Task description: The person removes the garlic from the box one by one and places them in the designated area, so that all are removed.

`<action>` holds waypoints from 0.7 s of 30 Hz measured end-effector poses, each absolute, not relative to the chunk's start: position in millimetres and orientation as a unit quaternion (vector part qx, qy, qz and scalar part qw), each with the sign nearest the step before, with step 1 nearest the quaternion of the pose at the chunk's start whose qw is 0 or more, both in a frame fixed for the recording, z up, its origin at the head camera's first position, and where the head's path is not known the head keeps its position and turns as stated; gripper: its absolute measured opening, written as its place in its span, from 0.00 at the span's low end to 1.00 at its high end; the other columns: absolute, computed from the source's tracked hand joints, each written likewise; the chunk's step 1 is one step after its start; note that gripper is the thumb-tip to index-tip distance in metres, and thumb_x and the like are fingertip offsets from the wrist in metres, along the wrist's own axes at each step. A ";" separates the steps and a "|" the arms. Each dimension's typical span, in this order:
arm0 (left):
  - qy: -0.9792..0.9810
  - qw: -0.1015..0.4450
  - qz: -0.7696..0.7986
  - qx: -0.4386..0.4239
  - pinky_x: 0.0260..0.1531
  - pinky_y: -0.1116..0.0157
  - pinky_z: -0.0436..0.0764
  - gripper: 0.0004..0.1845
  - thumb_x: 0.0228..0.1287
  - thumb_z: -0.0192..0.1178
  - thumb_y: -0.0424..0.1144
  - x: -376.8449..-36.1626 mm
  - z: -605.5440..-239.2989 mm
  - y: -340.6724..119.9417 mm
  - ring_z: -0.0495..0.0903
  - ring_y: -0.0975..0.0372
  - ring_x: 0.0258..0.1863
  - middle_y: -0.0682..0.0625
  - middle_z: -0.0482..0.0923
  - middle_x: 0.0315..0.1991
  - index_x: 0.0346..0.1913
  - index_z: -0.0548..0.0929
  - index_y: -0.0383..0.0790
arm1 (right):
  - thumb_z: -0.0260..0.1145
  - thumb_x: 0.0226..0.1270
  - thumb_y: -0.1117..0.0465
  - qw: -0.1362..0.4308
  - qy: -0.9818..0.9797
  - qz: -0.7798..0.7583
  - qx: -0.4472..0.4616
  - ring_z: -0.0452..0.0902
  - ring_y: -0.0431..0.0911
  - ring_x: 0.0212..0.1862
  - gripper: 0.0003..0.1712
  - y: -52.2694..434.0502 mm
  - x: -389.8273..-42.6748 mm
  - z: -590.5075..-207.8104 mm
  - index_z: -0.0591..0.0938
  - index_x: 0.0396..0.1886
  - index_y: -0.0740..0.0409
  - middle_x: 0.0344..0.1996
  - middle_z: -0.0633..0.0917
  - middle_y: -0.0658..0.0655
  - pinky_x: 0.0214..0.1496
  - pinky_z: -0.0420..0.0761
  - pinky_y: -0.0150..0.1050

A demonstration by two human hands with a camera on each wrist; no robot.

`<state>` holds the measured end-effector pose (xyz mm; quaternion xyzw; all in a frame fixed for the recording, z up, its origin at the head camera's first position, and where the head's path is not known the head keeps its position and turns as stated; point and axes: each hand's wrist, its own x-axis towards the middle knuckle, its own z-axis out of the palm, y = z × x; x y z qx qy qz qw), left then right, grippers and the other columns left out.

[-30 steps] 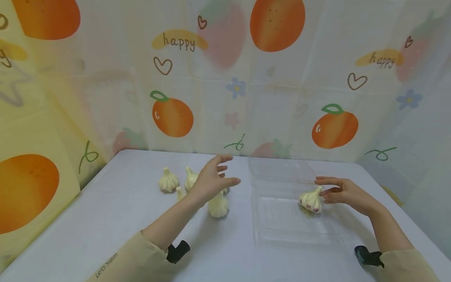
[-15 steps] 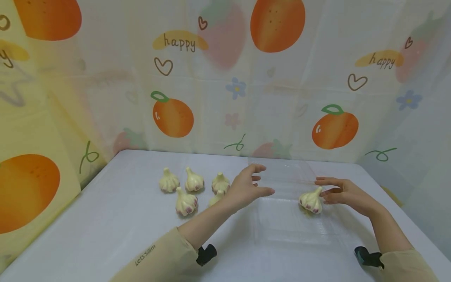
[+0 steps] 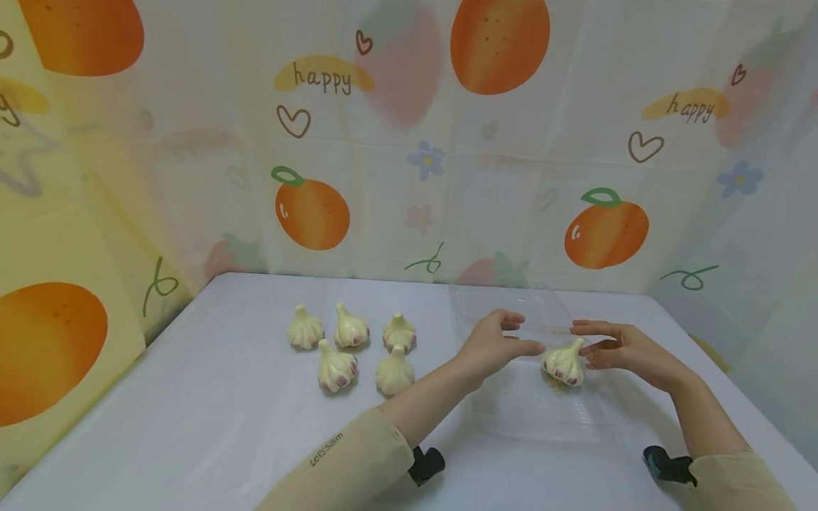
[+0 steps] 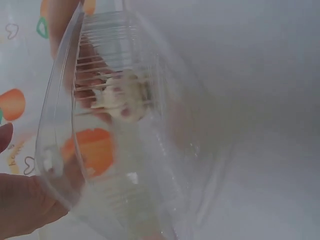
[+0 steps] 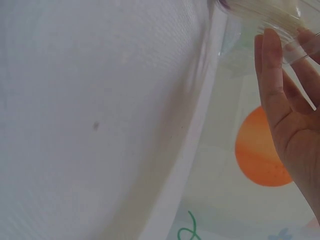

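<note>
A white garlic bulb [image 3: 564, 363] with purplish marks sits in the right part of a clear plastic container [image 3: 505, 419], whose lid stands open at the back. Over the container's left part my left hand [image 3: 492, 349] reaches toward the bulb. Its thumb and fingers are spread, with nothing between them. In the left wrist view, the same garlic [image 4: 127, 97] shows through the ribbed plastic wall. My right hand [image 3: 629, 353] stays at the container's right side, fingers loosely extended. Its fingertips [image 5: 272, 37] are right at the plastic edge in the right wrist view.
Several more garlic bulbs [image 3: 337, 365] lie in two loose rows on the white table [image 3: 192, 419], left of the container. Behind the table hangs a fruit-print cloth [image 3: 383, 213], close to its back edge. A dark wrist camera [image 3: 427, 465] hangs below the left sleeve.
My left hand has moved right, from above the garlic bulbs on the table to over the container, uncovering those bulbs. The right hand and the bulb in the container have stayed put.
</note>
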<state>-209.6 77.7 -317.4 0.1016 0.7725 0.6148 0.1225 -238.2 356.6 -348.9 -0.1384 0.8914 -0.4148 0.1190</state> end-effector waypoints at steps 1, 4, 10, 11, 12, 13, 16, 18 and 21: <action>0.770 0.127 0.619 0.094 0.53 0.55 0.77 0.27 0.47 0.71 0.44 -210.1 -317.0 80.6 0.75 0.56 0.55 0.50 0.75 0.56 0.53 0.76 0.48 | 0.61 0.62 0.56 0.119 0.892 -0.414 -0.138 0.78 0.42 0.52 0.31 356.7 -238.3 -349.1 0.69 0.65 0.59 0.71 0.57 0.66 0.47 0.81 0.31; 0.764 0.137 0.627 0.072 0.54 0.54 0.75 0.25 0.48 0.71 0.44 -212.6 -318.0 90.2 0.75 0.56 0.54 0.49 0.76 0.55 0.51 0.77 0.47 | 0.61 0.62 0.56 0.120 0.891 -0.415 -0.140 0.78 0.44 0.53 0.30 357.6 -239.0 -349.8 0.69 0.64 0.58 0.71 0.57 0.65 0.47 0.81 0.31; 0.761 0.145 0.631 0.050 0.52 0.54 0.76 0.23 0.47 0.71 0.42 -213.7 -322.5 111.3 0.75 0.56 0.51 0.48 0.76 0.53 0.47 0.78 0.45 | 0.61 0.62 0.58 0.116 0.887 -0.422 -0.145 0.78 0.43 0.52 0.29 358.6 -239.4 -350.7 0.70 0.64 0.58 0.71 0.58 0.65 0.46 0.82 0.32; 0.761 0.144 0.631 0.048 0.51 0.54 0.76 0.23 0.46 0.71 0.42 -213.7 -323.2 114.9 0.75 0.56 0.51 0.47 0.76 0.53 0.47 0.78 0.45 | 0.61 0.62 0.58 0.115 0.887 -0.423 -0.146 0.78 0.43 0.52 0.29 358.6 -239.1 -350.6 0.70 0.63 0.58 0.71 0.58 0.65 0.46 0.82 0.33; 0.761 0.144 0.631 0.045 0.51 0.54 0.76 0.23 0.46 0.71 0.42 -214.0 -324.1 118.3 0.75 0.56 0.51 0.47 0.76 0.53 0.47 0.78 0.44 | 0.61 0.62 0.58 0.114 0.886 -0.424 -0.147 0.78 0.42 0.52 0.29 358.6 -238.8 -350.4 0.70 0.63 0.58 0.71 0.58 0.65 0.46 0.82 0.33; 0.761 0.143 0.631 0.042 0.51 0.54 0.76 0.22 0.47 0.71 0.42 -214.5 -324.9 121.8 0.75 0.56 0.51 0.47 0.76 0.53 0.47 0.78 0.44 | 0.61 0.62 0.58 0.113 0.887 -0.424 -0.147 0.78 0.42 0.52 0.29 358.5 -238.4 -350.3 0.70 0.63 0.58 0.71 0.59 0.65 0.46 0.82 0.33; 0.763 0.139 0.631 0.029 0.52 0.55 0.77 0.22 0.47 0.71 0.42 -215.8 -327.1 131.2 0.75 0.56 0.51 0.47 0.77 0.52 0.47 0.78 0.43 | 0.61 0.62 0.57 0.110 0.888 -0.423 -0.146 0.78 0.42 0.52 0.29 358.2 -237.6 -349.8 0.70 0.63 0.58 0.71 0.59 0.64 0.46 0.82 0.33; 0.762 0.137 0.633 0.021 0.52 0.55 0.77 0.22 0.47 0.70 0.42 -216.9 -329.1 136.1 0.75 0.55 0.51 0.47 0.77 0.51 0.47 0.78 0.42 | 0.61 0.62 0.57 0.109 0.888 -0.424 -0.145 0.78 0.43 0.53 0.28 358.0 -237.2 -349.7 0.71 0.63 0.58 0.71 0.59 0.64 0.46 0.82 0.33; 0.760 0.131 0.636 0.013 0.52 0.54 0.76 0.22 0.48 0.70 0.41 -218.9 -332.6 141.2 0.76 0.55 0.51 0.47 0.77 0.50 0.47 0.79 0.41 | 0.61 0.62 0.57 0.109 0.887 -0.425 -0.143 0.78 0.42 0.52 0.28 357.6 -236.8 -349.4 0.71 0.63 0.58 0.71 0.59 0.64 0.46 0.82 0.33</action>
